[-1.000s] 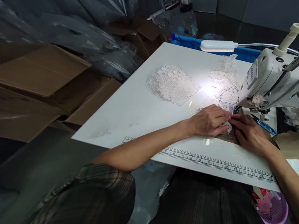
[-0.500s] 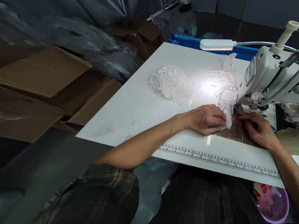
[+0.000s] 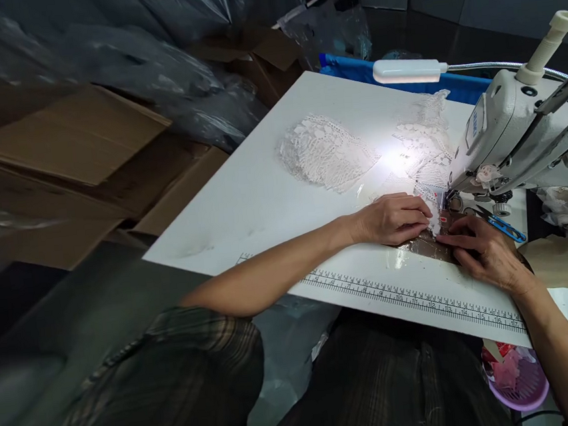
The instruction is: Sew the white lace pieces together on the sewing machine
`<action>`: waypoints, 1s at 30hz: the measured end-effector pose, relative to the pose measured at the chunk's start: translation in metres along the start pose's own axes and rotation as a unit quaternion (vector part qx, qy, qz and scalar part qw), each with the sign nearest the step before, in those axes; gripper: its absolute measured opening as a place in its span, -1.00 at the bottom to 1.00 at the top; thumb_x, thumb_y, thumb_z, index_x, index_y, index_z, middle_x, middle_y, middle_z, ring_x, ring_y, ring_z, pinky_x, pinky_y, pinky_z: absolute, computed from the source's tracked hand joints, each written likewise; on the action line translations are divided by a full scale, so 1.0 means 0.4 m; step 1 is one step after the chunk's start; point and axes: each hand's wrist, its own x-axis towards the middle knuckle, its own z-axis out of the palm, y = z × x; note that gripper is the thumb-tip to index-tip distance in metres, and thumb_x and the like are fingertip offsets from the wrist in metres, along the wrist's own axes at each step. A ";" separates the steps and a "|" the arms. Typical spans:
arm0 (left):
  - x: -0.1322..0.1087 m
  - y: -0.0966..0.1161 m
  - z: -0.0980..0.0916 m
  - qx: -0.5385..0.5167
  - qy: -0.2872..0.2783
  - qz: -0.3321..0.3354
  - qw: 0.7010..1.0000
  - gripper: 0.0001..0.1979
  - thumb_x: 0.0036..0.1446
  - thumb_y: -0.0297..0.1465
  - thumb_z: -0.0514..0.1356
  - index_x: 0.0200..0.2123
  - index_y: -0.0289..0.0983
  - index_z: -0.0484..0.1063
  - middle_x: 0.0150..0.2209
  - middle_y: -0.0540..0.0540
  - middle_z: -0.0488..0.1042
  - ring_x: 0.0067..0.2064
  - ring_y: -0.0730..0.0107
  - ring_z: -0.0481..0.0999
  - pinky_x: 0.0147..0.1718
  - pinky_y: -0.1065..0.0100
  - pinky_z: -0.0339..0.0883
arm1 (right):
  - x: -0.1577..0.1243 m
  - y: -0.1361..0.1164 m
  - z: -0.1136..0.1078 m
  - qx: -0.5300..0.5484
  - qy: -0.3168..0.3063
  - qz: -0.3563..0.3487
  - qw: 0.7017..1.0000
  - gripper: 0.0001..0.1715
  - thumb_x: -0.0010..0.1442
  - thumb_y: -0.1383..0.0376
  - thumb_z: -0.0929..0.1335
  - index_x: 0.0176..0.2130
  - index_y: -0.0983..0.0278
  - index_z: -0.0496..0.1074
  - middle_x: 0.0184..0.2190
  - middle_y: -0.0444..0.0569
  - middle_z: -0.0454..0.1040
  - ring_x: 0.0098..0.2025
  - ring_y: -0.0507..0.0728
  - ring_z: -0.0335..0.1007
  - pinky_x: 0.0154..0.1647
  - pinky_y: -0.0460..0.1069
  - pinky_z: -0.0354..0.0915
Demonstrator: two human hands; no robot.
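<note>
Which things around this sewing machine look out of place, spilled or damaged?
Grey smudges mar the white tabletop toward its left corner, standing out against the pale surface. Otherwise nothing looks spilled; the white lace by the left hand shows no obvious damage.

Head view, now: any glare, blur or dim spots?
Head view: glare below the lamp burns out a patch of tabletop and pales nearby lace; cardboard box at left sits dim; plaid sleeve blurs toward lower left; left hand and right hand read clearly.
</note>
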 end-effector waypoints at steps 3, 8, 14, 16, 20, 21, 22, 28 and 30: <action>0.001 0.001 0.000 -0.033 0.008 -0.041 0.999 -0.77 0.38 -0.44 0.10 -0.19 -0.34 0.58 -0.16 -0.23 0.63 -0.14 0.36 0.63 -0.19 0.30 0.60 | 0.000 -0.003 0.003 -0.031 0.003 -0.003 1.000 -0.57 0.27 0.38 0.27 -0.05 0.07 0.64 -0.15 0.05 0.51 -0.13 0.16 0.46 -0.11 0.12 0.49; 0.000 0.008 -0.001 -0.062 0.069 -0.048 0.995 -0.79 0.39 -0.42 0.13 -0.16 -0.36 0.57 -0.15 -0.21 0.65 -0.15 0.40 0.65 -0.19 0.36 0.64 | -0.003 -0.001 0.011 -0.050 0.021 -0.024 0.998 -0.59 0.28 0.37 0.27 -0.07 0.08 0.65 -0.18 0.06 0.50 -0.16 0.15 0.45 -0.15 0.10 0.49; -0.002 0.004 0.002 -0.071 0.061 -0.074 0.993 -0.80 0.37 -0.41 0.15 -0.17 -0.31 0.59 -0.13 -0.19 0.65 -0.15 0.40 0.66 -0.21 0.35 0.64 | -0.002 0.001 0.012 -0.048 0.029 -0.032 0.998 -0.60 0.28 0.37 0.27 -0.08 0.12 0.65 -0.19 0.06 0.49 -0.16 0.14 0.46 -0.13 0.08 0.48; -0.002 0.000 0.003 -0.064 0.039 -0.064 0.995 -0.80 0.35 -0.42 0.15 -0.19 -0.30 0.59 -0.13 -0.20 0.66 -0.15 0.38 0.66 -0.21 0.32 0.63 | -0.002 0.001 0.013 -0.045 0.030 -0.032 0.998 -0.60 0.27 0.38 0.27 -0.08 0.12 0.65 -0.19 0.06 0.49 -0.17 0.14 0.45 -0.14 0.07 0.47; 0.000 -0.004 0.003 -0.027 -0.004 -0.018 0.999 -0.80 0.33 -0.45 0.15 -0.25 -0.25 0.61 -0.18 -0.14 0.68 -0.19 0.37 0.65 -0.20 0.26 0.56 | -0.004 0.002 0.015 -0.040 0.026 -0.024 0.999 -0.59 0.27 0.36 0.27 -0.06 0.09 0.64 -0.19 0.06 0.49 -0.16 0.15 0.45 -0.14 0.08 0.47; 0.000 -0.003 0.002 -0.016 -0.007 -0.006 1.000 -0.79 0.33 -0.45 0.15 -0.26 -0.24 0.61 -0.18 -0.12 0.68 -0.21 0.37 0.64 -0.20 0.26 0.54 | -0.005 0.002 0.016 -0.037 0.026 -0.022 0.999 -0.59 0.27 0.36 0.27 -0.06 0.09 0.64 -0.19 0.06 0.50 -0.16 0.15 0.45 -0.13 0.08 0.47; 0.000 -0.001 0.001 -0.006 -0.007 0.004 1.000 -0.78 0.34 -0.45 0.14 -0.26 -0.23 0.61 -0.19 -0.10 0.68 -0.22 0.38 0.64 -0.21 0.26 0.52 | -0.006 0.003 0.017 -0.035 0.027 -0.019 0.999 -0.59 0.27 0.35 0.27 -0.06 0.08 0.64 -0.19 0.06 0.50 -0.16 0.15 0.44 -0.13 0.09 0.47; -0.001 0.006 -0.003 0.040 -0.025 0.019 0.999 -0.76 0.36 -0.45 0.13 -0.25 -0.23 0.62 -0.17 -0.08 0.68 -0.23 0.38 0.61 -0.23 0.26 0.44 | -0.005 0.001 0.019 -0.030 0.030 -0.012 0.999 -0.58 0.30 0.33 0.26 -0.04 0.08 0.65 -0.19 0.07 0.50 -0.15 0.15 0.45 -0.13 0.09 0.48; -0.001 0.007 -0.003 0.048 -0.044 0.014 0.998 -0.76 0.36 -0.45 0.13 -0.25 -0.22 0.62 -0.15 -0.08 0.68 -0.22 0.37 0.61 -0.22 0.25 0.43 | -0.005 0.000 0.016 -0.020 0.025 -0.009 0.999 -0.58 0.30 0.32 0.25 -0.05 0.09 0.65 -0.18 0.08 0.50 -0.14 0.16 0.45 -0.11 0.10 0.47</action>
